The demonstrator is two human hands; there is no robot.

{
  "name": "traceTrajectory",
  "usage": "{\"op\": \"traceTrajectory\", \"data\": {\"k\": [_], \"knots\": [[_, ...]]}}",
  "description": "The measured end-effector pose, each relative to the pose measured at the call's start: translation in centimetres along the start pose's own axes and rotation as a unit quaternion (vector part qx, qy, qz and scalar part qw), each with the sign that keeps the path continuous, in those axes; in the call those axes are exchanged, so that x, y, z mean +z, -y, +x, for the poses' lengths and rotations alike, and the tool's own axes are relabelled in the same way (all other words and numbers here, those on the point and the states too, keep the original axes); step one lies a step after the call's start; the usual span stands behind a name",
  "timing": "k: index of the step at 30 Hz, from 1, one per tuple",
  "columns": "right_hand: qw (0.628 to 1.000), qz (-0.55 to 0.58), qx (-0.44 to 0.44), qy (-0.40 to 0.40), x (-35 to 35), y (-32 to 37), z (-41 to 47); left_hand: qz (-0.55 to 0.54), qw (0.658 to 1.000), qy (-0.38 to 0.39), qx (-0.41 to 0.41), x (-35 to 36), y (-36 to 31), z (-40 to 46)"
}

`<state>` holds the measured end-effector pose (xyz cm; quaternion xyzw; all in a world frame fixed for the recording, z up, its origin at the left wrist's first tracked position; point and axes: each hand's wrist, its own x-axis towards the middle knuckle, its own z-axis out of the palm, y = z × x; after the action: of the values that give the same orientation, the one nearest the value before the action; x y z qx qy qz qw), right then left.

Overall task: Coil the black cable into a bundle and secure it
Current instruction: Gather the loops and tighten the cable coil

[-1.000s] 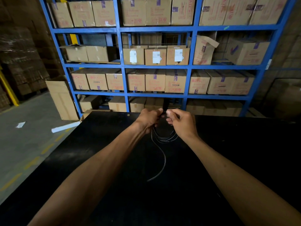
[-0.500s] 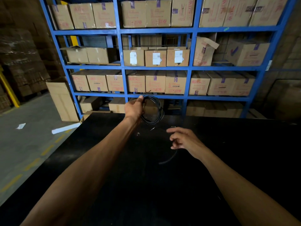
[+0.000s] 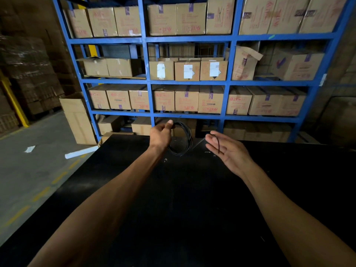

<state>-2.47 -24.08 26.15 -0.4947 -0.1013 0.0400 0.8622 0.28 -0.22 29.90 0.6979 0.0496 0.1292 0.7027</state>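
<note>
Blending into the dark matte black tabletop, the thin black cable is hard to trace between the hands. Red print on the brown cardboard boxes along the blue metal shelving is too blurred to read. The left hand pinches the coiled loops, which hang just beside it on the right. The right hand, open palm-up, has a cable strand lying across its fingers.

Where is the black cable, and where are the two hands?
black cable (image 3: 189, 138), head view, right side of the coil.
left hand (image 3: 160, 134), head view, back of the hand.
right hand (image 3: 227, 151), head view, open palm.
</note>
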Motion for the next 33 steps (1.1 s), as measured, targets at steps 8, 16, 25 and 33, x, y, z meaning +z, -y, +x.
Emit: {"op": "traceTrajectory", "data": {"k": [8,16,25,33], "knots": [[0.943,-0.307,-0.075,-0.105,2.1,0.4,1.0,0.099,0.985,0.130,0.054,1.0,-0.1,-2.0],[0.924,-0.365,-0.094,-0.062,2.4,0.5,0.8,0.166,0.967,0.185,0.064,1.9,-0.3,-2.6],[0.876,-0.452,-0.165,-0.035,2.2,0.4,0.4,0.151,0.965,0.210,0.039,2.3,-0.7,-2.9],[0.815,-0.531,-0.230,-0.043,2.5,0.2,0.6,0.025,0.962,0.271,-0.036,1.5,-0.6,-2.7]]}}
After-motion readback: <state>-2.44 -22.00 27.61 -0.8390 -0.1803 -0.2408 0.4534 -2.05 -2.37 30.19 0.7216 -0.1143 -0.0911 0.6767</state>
